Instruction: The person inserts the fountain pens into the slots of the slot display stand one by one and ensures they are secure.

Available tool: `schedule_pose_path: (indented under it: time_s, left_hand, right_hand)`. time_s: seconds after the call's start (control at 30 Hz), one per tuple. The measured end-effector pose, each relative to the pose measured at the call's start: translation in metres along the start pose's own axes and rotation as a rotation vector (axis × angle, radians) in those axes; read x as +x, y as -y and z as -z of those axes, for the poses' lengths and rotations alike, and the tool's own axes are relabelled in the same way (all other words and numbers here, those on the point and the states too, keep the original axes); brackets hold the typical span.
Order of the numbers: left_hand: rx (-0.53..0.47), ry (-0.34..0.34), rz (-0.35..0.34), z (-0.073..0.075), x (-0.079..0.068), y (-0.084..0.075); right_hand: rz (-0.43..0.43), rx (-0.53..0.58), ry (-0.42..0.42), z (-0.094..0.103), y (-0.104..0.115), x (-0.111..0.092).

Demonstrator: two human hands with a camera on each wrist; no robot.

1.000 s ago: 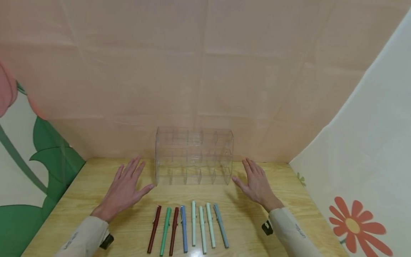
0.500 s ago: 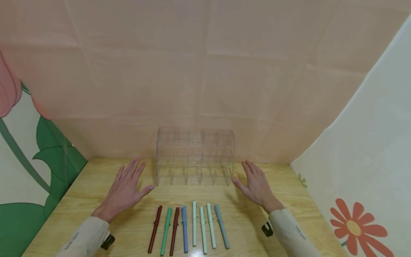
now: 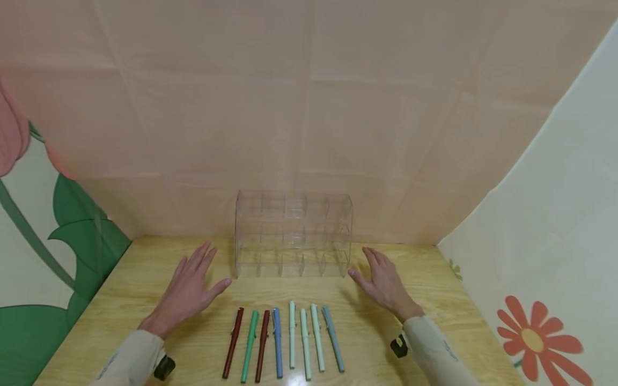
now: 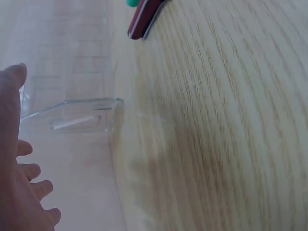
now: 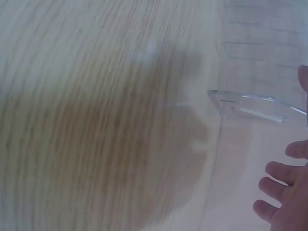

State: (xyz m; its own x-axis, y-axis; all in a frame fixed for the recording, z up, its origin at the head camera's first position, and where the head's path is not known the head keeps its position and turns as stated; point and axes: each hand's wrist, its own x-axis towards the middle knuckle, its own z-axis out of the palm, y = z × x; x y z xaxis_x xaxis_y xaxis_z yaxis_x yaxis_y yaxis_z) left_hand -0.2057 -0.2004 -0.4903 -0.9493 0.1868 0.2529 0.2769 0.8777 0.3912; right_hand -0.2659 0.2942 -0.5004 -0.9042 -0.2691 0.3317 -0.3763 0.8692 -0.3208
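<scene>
A clear plastic organizer (image 3: 292, 234) with several compartments stands at the back of the table. My left hand (image 3: 188, 289) is spread just left of it, thumb pointing toward its lower corner. On the other side, my right hand (image 3: 385, 281) has its fingers extended and holds nothing. In both wrist views a gap seems to separate the fingers from the organizer's side wall (image 5: 255, 108). In front lie several pens in a row: a dark red pen (image 3: 233, 343), a green pen (image 3: 249, 347), another dark red pen (image 3: 262, 347), a blue pen (image 3: 277, 343), pale mint pens (image 3: 305, 346) and a grey-blue pen (image 3: 333, 339).
The wooden table (image 3: 415, 359) ends at a peach cloth backdrop (image 3: 299, 107) right behind the organizer. Flower-printed cloth (image 3: 569, 225) borders the right, and leaf-printed cloth (image 3: 77, 214) the left. Each sleeve carries a small dark wrist device (image 3: 399, 346).
Both hands have shifted very slightly, staying beside the organizer. The pens and the organizer lie as before; the view has tilted a little.
</scene>
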Motion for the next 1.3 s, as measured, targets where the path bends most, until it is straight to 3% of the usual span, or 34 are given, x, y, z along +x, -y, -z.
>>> schedule_pose_path:
  time_s: [0.27,0.5,0.7,1.3]
  left_hand:
    - [-0.048,0.042,0.075,-0.002,-0.002,0.001]
    - [-0.085,0.067,0.111,-0.006,-0.007,0.002]
    - [-0.179,0.102,0.178,-0.010,-0.012,-0.001]
    - [-0.383,0.234,0.307,-0.011,-0.014,-0.019]
  right_hand:
    - [-0.083,0.103,0.048,-0.008,0.000,0.000]
    - [-0.203,0.340,0.151,-0.015,0.003,0.003]
    - [-0.290,0.483,0.181,-0.023,0.007,0.008]
    - [-0.387,0.627,0.168,-0.039,0.014,0.022]
